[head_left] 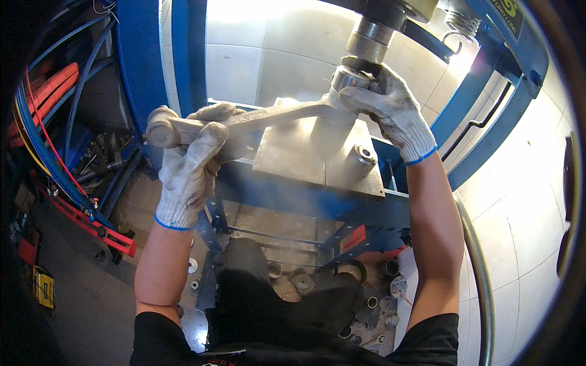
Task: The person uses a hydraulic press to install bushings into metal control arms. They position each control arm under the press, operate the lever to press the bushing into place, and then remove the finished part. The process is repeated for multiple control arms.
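A long cast-metal suspension arm (281, 116) with a round eye at each end lies across the press. My left hand (190, 168), in a dirty white knit glove, is wrapped round it near its left eye (163, 128). My gloved right hand (394, 110) is closed round the right end, thumb against the metal eye (351, 79). A dark round piece (360, 63) sits at the right fingertips, just below the steel press ram (370, 38). Beneath that end stands a metal cylinder (332, 133) on a steel plate (287, 155). A short metal sleeve (364, 156) stands on the plate nearby.
The blue press frame (189, 61) rises on both sides. A coil spring (461, 25) hangs at the upper right. Hoses (46, 155) and red parts (49, 97) are at left. Several rings and round metal parts (302, 280) lie on the floor below. A thick hose (479, 268) runs down the right.
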`<state>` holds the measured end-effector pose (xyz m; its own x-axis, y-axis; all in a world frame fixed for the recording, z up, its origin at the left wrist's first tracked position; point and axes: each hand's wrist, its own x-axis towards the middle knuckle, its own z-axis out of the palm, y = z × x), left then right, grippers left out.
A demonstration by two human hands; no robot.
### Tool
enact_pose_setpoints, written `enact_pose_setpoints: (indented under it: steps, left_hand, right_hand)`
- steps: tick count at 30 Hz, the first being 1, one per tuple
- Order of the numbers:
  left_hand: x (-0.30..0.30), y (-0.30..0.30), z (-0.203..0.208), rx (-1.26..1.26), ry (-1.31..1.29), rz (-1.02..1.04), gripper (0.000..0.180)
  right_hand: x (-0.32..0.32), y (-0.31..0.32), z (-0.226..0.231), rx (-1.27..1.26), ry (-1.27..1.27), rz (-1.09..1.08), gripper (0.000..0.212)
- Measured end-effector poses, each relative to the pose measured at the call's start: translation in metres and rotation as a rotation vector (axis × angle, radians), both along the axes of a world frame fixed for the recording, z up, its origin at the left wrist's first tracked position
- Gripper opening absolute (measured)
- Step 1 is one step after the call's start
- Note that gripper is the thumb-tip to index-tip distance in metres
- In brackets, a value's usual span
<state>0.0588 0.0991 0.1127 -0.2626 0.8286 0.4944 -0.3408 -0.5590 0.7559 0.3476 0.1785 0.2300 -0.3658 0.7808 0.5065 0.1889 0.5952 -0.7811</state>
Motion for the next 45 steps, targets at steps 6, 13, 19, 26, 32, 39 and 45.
enact_pose_setpoints:
  steps: [6,13,19,26,32,39,45]
  left_hand:
    - [-0.002,0.008,-0.005,0.022,0.046,-0.009,0.050]
    - [-0.002,0.014,-0.010,-0.001,0.016,-0.039,0.043]
    - [-0.001,0.014,-0.005,0.008,0.022,-0.039,0.048]
    - [-0.006,0.013,-0.006,-0.032,0.103,0.002,0.051]
    - [-0.005,0.014,-0.009,0.023,0.060,-0.028,0.053]
    - [0.000,0.009,-0.004,-0.007,0.056,0.043,0.052]
    - [0.003,0.009,-0.001,0.046,0.018,-0.012,0.051]
  right_hand:
    - [0.000,-0.001,0.001,-0.024,0.011,0.029,0.063]
    - [-0.002,-0.002,0.003,-0.050,0.012,0.041,0.063]
    - [0.003,0.011,-0.001,-0.178,0.100,0.127,0.070]
    - [0.004,0.016,-0.007,-0.060,0.005,-0.062,0.073]
    - [0.009,0.013,-0.015,0.041,-0.020,0.004,0.072]
    - [0.020,0.017,-0.029,-0.003,-0.082,0.231,0.065]
    - [0.018,0.016,-0.031,-0.084,-0.004,0.192,0.087]
